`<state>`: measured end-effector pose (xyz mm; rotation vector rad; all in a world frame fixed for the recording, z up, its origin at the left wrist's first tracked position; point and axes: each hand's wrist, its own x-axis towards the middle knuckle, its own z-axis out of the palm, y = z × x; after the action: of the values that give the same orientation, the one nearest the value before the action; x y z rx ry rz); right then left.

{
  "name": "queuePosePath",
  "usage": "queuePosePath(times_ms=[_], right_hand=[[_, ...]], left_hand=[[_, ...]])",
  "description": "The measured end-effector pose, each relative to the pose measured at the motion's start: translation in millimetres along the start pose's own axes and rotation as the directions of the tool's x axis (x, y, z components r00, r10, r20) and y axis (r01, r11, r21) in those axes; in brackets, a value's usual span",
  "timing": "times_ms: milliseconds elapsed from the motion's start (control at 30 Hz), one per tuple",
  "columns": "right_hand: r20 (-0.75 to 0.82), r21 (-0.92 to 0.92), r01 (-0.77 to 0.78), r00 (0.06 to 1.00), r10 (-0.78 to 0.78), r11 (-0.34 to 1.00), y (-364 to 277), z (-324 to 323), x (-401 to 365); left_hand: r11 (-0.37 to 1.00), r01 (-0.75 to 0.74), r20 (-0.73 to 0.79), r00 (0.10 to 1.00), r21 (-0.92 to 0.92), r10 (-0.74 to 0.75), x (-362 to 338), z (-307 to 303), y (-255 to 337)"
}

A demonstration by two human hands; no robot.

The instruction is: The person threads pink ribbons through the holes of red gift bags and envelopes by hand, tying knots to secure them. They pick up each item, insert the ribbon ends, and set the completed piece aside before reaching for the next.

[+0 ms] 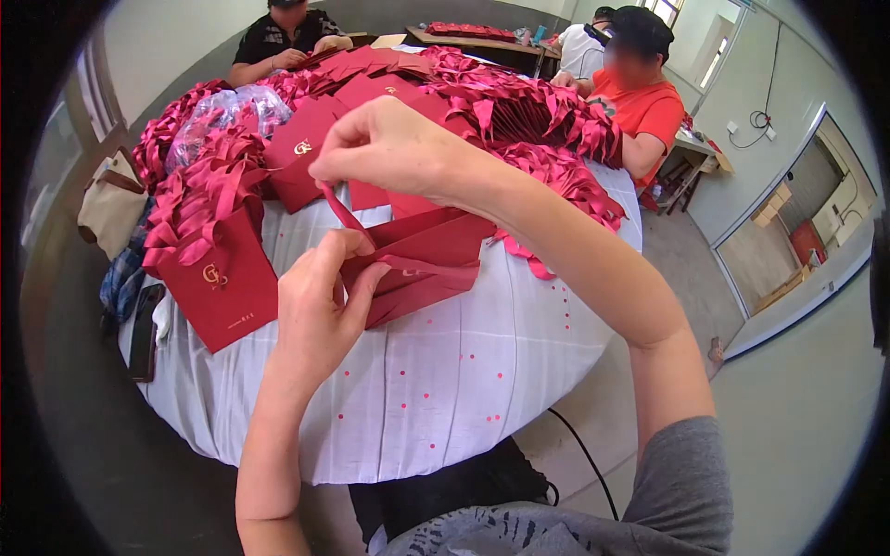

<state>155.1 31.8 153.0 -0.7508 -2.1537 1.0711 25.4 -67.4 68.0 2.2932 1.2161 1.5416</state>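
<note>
A red paper bag [422, 295] with an open top lies tilted on the white tablecloth in front of me. My left hand [320, 301] pinches its upper edge and ribbon between thumb and fingers. Above it, my right hand [385, 148] is closed on the raised end of a red ribbon [345, 211], which runs down to the bag's edge by my left fingers. Another ribbon lies across the bag's opening. Beside my left hand, a finished-looking red bag [218, 287] with a gold logo lies flat, its ribbon handles at the top.
Heaps of ribboned red bags [556, 120] cover the table's far side. A dark phone [146, 334] lies at the left edge, near a beige bag [113, 204]. One person [287, 42] sits across, another [640, 102] at the right. Small red dots are scattered over the cloth.
</note>
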Motion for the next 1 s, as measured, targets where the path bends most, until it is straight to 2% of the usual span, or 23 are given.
queuePosePath(times_ms=[67,167,233,333,400,467,533,567,633,733,767,800,833,900,967,1000], right_hand=[[-0.044,0.035,0.008,0.999,-0.006,0.999,-5.5,4.1,6.0],[-0.124,-0.058,0.026,0.992,-0.033,0.998,-12.3,9.3,12.9],[-0.154,-0.032,0.059,0.986,-0.063,0.998,-12.2,15.1,17.6],[-0.195,0.01,0.12,0.974,-0.116,0.993,-8.6,21.3,25.9],[-0.271,0.004,0.148,0.952,-0.142,0.989,-7.8,22.6,31.1],[-0.237,0.007,0.125,0.964,-0.12,0.992,-7.2,20.1,33.8],[-0.258,-0.131,0.212,0.936,-0.24,0.968,-3.8,19.5,31.6],[-0.251,-0.123,0.214,0.938,-0.239,0.969,-0.6,18.1,25.9],[-0.432,-0.201,0.313,0.822,-0.371,0.928,1.9,13.9,4.5],[-0.337,-0.449,0.158,0.882,-0.331,0.88,10.8,22.1,-35.9],[-0.277,-0.497,0.206,0.883,-0.379,0.843,25.8,31.7,-47.3],[-0.191,-0.506,0.154,0.939,-0.285,0.848,31.8,37.5,-57.5],[-0.157,-0.505,0.212,0.931,-0.33,0.837,41.4,44.8,-62.5],[-0.077,-0.4,0.398,0.883,-0.463,0.825,61.6,50.3,-63.2],[-0.112,-0.097,0.263,0.955,-0.273,0.96,64.0,45.9,-73.7],[0.003,0.131,-0.03,1.0,0.029,0.991,52.9,36.4,-78.9]], left_hand=[[1.0,-0.024,-0.034,0.999,0.02,0.025,-0.9,1.6,-2.9],[0.999,-0.034,-0.047,0.998,-0.001,0.033,-2.2,3.4,-5.4],[0.999,-0.049,-0.049,0.998,0.01,0.049,-2.2,4.2,-3.9],[1.0,0.02,-0.066,0.998,-0.004,-0.021,-0.6,2.8,0.1],[1.0,-0.003,-0.057,0.998,0.004,0.003,-1.5,3.3,-1.5],[0.999,-0.036,-0.048,0.998,0.039,0.038,-0.7,2.6,-3.4],[0.999,0.041,-0.104,0.994,-0.034,-0.044,0.0,2.0,-5.6],[0.995,0.086,-0.134,0.987,-0.05,-0.092,1.0,0.8,-8.4],[0.98,0.181,-0.174,0.966,-0.083,-0.193,4.4,-5.3,-18.7],[0.933,0.252,-0.211,0.927,-0.258,-0.309,3.5,-6.9,-42.9],[0.93,0.234,-0.225,0.926,-0.285,-0.302,3.2,-5.7,-48.1],[0.929,0.237,-0.223,0.926,-0.284,-0.305,3.4,-5.9,-48.7],[0.929,0.238,-0.219,0.927,-0.282,-0.304,3.2,-5.7,-47.7],[0.935,0.282,-0.201,0.924,-0.216,-0.325,3.1,-9.0,-44.2],[0.935,0.266,-0.192,0.93,-0.235,-0.313,2.8,-9.9,-51.3],[0.935,0.268,-0.193,0.929,-0.232,-0.315,2.6,-11.6,-51.9]])
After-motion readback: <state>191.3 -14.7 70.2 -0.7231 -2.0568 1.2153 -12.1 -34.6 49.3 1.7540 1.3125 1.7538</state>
